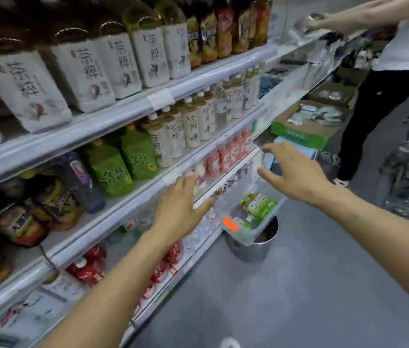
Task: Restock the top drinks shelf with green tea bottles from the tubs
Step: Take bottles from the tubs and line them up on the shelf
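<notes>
Green tea bottles [258,205], green-labelled plastic, are seen lying in a clear plastic tub [242,234] set on a steel pot [257,247] at five o'clock from the white shelf rails. Both bare hands are held out empty, fingers spread: the left hand [180,205] at nine o'clock of the tub, the right hand [291,172] at twelve.

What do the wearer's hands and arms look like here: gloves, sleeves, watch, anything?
Both bare. The left hand and right hand have no gloves and no visible rings. Both forearms are uncovered as far as the frame shows, with no sleeve cuff, watch or wristband in view. The frame is slightly motion-blurred, so fine marks cannot be told.
</notes>
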